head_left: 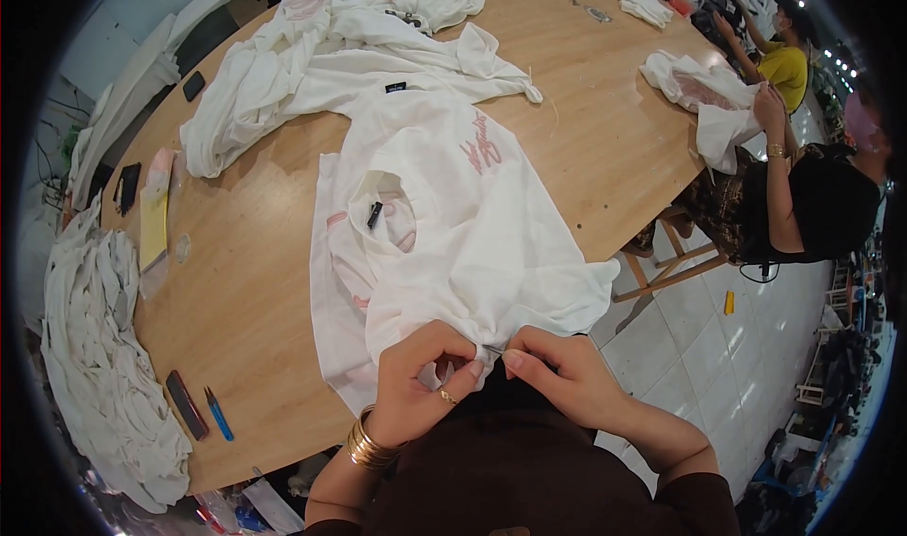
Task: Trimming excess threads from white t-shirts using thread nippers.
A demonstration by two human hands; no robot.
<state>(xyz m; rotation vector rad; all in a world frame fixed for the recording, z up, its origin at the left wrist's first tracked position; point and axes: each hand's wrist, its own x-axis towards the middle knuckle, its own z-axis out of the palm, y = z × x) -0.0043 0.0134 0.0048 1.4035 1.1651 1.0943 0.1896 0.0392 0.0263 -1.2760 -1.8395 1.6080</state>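
Note:
A white shirt (501, 243) with pink lettering on it lies at the table's near edge and hangs over toward my lap. My left hand (425, 375), with a ring and gold bangles, pinches a gathered bit of its hem between thumb and fingers. Close beside it, my right hand (553, 371) is closed on a thin, dark, pointed tool (493, 349) that touches the pinched cloth. Most of this tool is hidden by the fingers, so its kind does not show. A dark neck label (375, 215) shows inside the shirt's collar.
More white garments (274, 83) are heaped at the far side, and a pile of white cloth (94, 347) hangs at the left edge. Blue tweezers (219, 413) and a dark red case (187, 405) lie at left. A co-worker (803, 196) sits on the right, handling white cloth.

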